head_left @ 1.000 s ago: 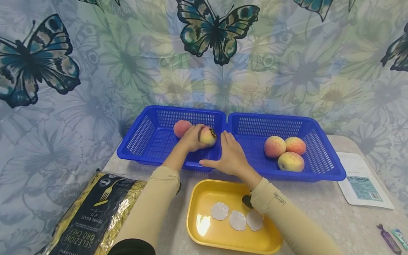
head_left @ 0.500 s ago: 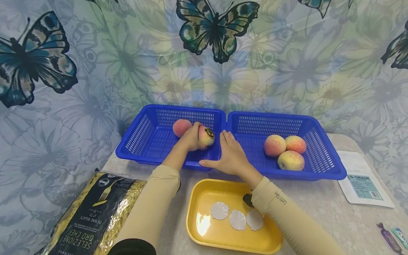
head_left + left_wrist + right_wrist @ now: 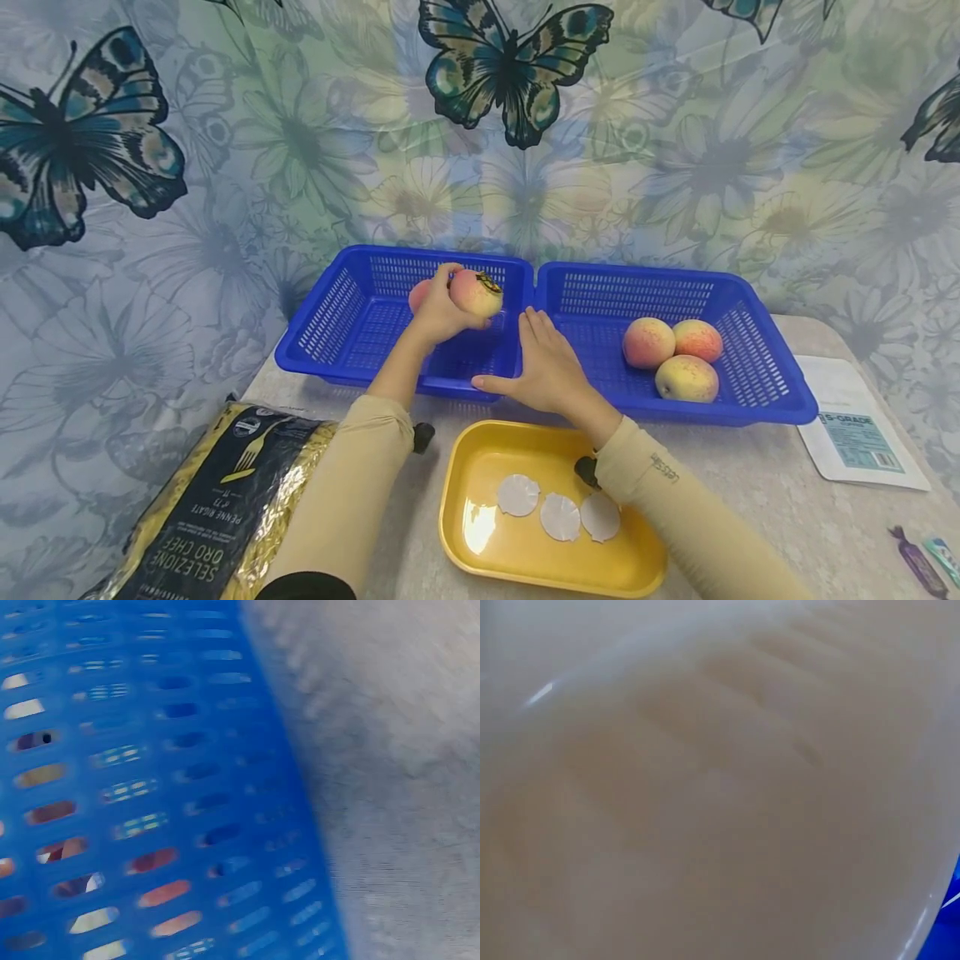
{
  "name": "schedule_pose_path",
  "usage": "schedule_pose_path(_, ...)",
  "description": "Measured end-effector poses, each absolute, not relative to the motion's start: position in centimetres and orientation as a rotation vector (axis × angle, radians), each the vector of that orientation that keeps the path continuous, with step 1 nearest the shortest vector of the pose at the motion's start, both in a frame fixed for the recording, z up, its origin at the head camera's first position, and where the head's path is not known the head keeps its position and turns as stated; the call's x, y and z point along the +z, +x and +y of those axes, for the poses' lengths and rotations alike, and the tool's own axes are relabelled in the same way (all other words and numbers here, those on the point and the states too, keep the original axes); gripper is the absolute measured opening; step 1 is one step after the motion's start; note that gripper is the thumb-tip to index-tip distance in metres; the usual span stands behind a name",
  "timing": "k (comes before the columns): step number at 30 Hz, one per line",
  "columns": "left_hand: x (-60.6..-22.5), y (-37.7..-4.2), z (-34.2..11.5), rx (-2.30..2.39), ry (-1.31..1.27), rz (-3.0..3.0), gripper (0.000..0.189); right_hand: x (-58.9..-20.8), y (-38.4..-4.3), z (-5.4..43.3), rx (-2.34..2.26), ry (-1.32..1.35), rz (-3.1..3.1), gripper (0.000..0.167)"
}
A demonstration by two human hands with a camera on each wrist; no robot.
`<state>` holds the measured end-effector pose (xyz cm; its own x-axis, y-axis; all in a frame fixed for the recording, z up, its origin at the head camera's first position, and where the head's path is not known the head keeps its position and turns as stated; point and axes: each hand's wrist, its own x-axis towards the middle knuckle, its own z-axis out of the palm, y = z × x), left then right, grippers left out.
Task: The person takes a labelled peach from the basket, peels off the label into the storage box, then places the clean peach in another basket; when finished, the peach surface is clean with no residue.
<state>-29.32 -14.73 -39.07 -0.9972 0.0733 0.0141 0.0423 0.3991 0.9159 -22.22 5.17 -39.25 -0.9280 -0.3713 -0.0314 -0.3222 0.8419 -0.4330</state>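
My left hand grips a pink-and-yellow peach that carries a round black-and-gold sticker, raised inside the left blue basket. Behind that hand, partly hidden, another peach lies in the same basket. My right hand has straight fingers and lies where the left basket meets the right blue basket; whether it presses on a rim I cannot tell. Slotted basket wall fills much of the left wrist view. The right wrist view is mostly a pale blur.
Three peaches sit in the right basket. A yellow tray in front of the baskets holds round white paper pieces. At left lies a penne bag; at right, a white pouch and small wrapped sweets.
My left hand has lifted the stickered peach from low in the left basket, up and slightly left. My right hand has stayed in place.
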Motion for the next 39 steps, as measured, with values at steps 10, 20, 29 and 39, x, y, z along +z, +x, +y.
schedule_pose_path(10,-36.1,-28.1,-15.2,1.873,0.212,2.433,0.097,-38.7,-21.6,6.1,-0.610,-0.606,2.883,0.117)
schedule_pose_path(20,-34.4,-25.3,-15.2,2.174,0.511,2.036,0.079,-37.3,-20.5,8.7,-0.763,-0.728,2.898,0.082)
schedule_pose_path(29,-32.8,-22.0,-13.4,2.263,0.701,2.069,0.100,-35.5,-20.2,11.2,-1.012,-0.827,2.989,0.060)
schedule_pose_path(39,-33.0,-19.4,-13.0,2.309,0.651,2.053,0.103,-32.5,-19.0,10.8,-1.452,-1.047,2.976,0.047)
